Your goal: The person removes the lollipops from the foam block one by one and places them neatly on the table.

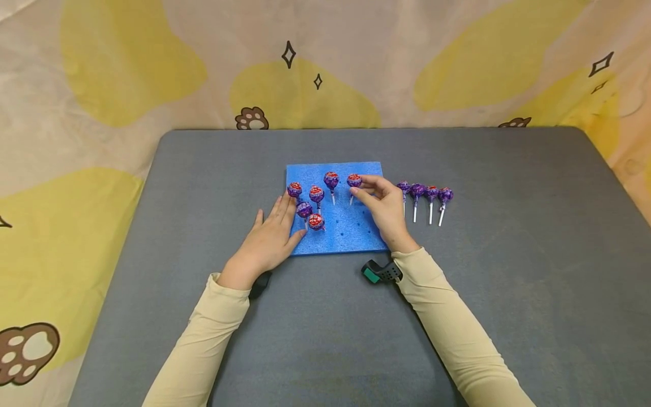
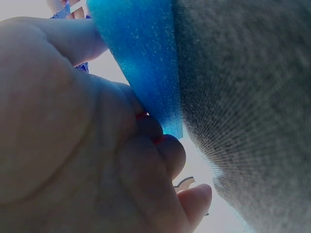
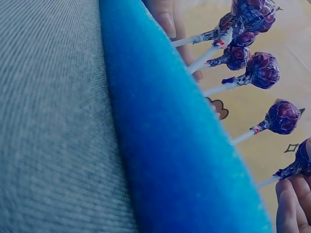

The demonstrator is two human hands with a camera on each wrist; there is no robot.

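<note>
A blue foam board (image 1: 351, 240) with small holes lies on the grey table. Several wrapped lollipops, such as one at the back (image 1: 331, 180) and one near the front (image 1: 316, 221), stand on their sticks in its left and middle part. My right hand (image 1: 386, 212) pinches another lollipop (image 1: 354, 180) near the back right of the board; in the right wrist view its white stick meets the foam edge beside my fingertips (image 3: 287, 208). Along the board's left side rests my left hand (image 1: 269, 240), fingers extended and thumb by the front left corner.
To the right of the board, several lollipops (image 1: 431, 195) lie in a row, sticks toward me. The grey table (image 1: 534, 282) extends on all sides. Behind it hangs a patterned cloth (image 1: 386, 68).
</note>
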